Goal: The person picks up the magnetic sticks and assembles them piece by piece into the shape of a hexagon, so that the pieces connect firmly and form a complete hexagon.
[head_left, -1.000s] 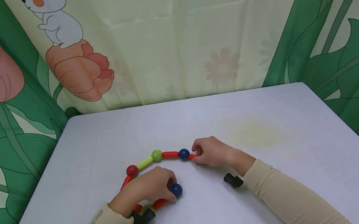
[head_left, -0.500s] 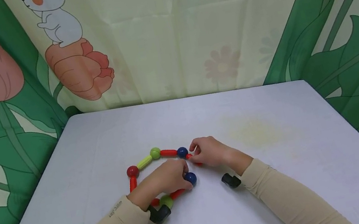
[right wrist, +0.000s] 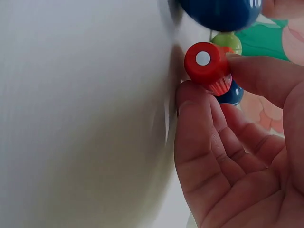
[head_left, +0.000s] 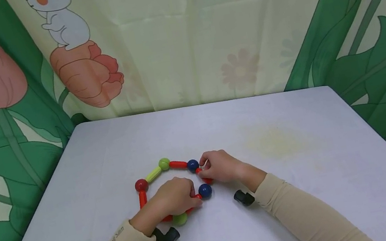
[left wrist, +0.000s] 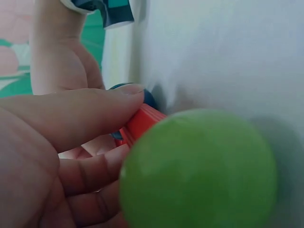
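Magnetic rods and balls form a nearly closed ring on the table. My left hand [head_left: 175, 196] pinches a red rod [left wrist: 142, 122] between a near green ball [left wrist: 199, 166] and a near blue ball [head_left: 205, 191]. My right hand [head_left: 223, 166] pinches another red rod [right wrist: 206, 66] between thumb and finger. That rod hangs off the far blue ball [head_left: 192, 165], and its white-centred free end lies close to the near blue ball, with a small gap. Left hand and wrist cover part of the ring's near side.
Around the far side run a red rod [head_left: 178, 165], a green ball [head_left: 164, 164], a light green rod [head_left: 154, 174] and a red ball [head_left: 141, 185]. Below that ball a red rod [head_left: 142, 198] heads towards me. The white table [head_left: 307, 195] ends at a patterned curtain [head_left: 181, 53].
My left hand has carried the near blue ball right, towards the right hand, then eased back slightly. My right hand has shifted a little left, and its red rod has swung to point nearer me.
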`<state>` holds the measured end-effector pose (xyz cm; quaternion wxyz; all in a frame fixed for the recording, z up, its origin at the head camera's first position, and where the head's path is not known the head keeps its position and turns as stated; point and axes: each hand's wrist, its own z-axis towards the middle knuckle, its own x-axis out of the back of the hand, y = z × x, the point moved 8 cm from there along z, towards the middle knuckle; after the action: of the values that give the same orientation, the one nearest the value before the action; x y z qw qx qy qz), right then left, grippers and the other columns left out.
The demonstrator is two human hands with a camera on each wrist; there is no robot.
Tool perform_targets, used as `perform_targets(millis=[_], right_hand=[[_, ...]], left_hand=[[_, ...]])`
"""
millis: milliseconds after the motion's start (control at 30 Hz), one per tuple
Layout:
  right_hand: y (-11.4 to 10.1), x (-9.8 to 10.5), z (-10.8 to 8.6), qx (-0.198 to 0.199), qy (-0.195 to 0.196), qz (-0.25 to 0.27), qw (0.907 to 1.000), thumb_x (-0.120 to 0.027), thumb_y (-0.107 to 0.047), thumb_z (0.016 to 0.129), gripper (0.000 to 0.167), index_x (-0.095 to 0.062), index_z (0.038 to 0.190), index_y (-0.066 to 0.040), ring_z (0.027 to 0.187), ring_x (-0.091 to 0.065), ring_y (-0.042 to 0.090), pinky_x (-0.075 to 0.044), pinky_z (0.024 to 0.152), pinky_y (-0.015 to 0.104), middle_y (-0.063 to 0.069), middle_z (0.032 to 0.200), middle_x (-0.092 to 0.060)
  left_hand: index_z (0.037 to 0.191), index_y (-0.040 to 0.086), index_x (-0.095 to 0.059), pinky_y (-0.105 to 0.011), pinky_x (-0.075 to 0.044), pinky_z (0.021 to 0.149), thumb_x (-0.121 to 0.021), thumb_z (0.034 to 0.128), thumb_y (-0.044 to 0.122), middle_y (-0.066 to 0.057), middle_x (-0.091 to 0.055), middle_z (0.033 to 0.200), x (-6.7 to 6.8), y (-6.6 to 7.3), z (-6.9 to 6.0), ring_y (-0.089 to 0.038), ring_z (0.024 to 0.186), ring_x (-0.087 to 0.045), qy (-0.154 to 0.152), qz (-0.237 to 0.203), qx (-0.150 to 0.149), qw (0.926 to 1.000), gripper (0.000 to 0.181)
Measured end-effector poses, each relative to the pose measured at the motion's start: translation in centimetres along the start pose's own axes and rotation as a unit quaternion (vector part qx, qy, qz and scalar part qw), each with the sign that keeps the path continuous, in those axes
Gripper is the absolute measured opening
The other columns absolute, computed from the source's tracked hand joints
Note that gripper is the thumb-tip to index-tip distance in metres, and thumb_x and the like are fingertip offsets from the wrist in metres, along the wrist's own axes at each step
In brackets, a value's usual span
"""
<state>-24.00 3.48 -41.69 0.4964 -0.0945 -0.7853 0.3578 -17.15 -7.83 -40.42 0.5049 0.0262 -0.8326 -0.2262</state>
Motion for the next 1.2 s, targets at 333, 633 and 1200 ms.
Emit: perform_targets(millis=[333, 633, 1200], right_hand=[[-0.6, -0.3, -0.1, 0.003, 0.002, 0.002, 1.0, -0.073, -0.025, 0.092, 0.028, -0.063, 0.112, -0.007, 0.076, -0.059, 0.016, -0.051, 0.07, 0.03, 0.0, 0.083, -0.062], [-1.2, -0.7, -0.1, 0.012, 0.004, 0.013, 0.9998, -0.072, -0.025, 0.093, 0.025, -0.064, 0.108, -0.007, 0.075, -0.058, 0.016, -0.049, 0.068, 0.028, -0.001, 0.082, -0.062], [-0.4, -0.8, -2.1, 0.012, -0.038, -0.018, 0.999, -0.078, -0.037, 0.087, 0.045, -0.059, 0.118, -0.01, 0.086, -0.057, 0.015, -0.05, 0.078, 0.032, -0.003, 0.092, -0.06]], left_hand=[[0.083, 0.012, -0.063, -0.026, -0.045, 0.054, -0.08, 0.0857, 0.031, 0.0, -0.054, 0.059, -0.1, 0.2, -0.2, -0.014, 0.054, -0.052, 0.011, -0.018, -0.005, 0.9998, 0.026], [0.075, 0.013, -0.057, -0.024, -0.041, 0.049, -0.079, 0.0868, 0.03, 0.0, -0.05, 0.054, -0.4, 0.8, -0.1, -0.013, 0.046, -0.048, 0.013, -0.021, -0.015, 0.9996, 0.03], [0.112, 0.01, -0.069, -0.036, -0.056, 0.08, -0.08, 0.0867, 0.021, -0.004, -0.064, 0.104, 4.8, -4.4, -3.4, -0.021, 0.096, -0.06, 0.122, -0.028, 0.012, 0.992, 0.03]])
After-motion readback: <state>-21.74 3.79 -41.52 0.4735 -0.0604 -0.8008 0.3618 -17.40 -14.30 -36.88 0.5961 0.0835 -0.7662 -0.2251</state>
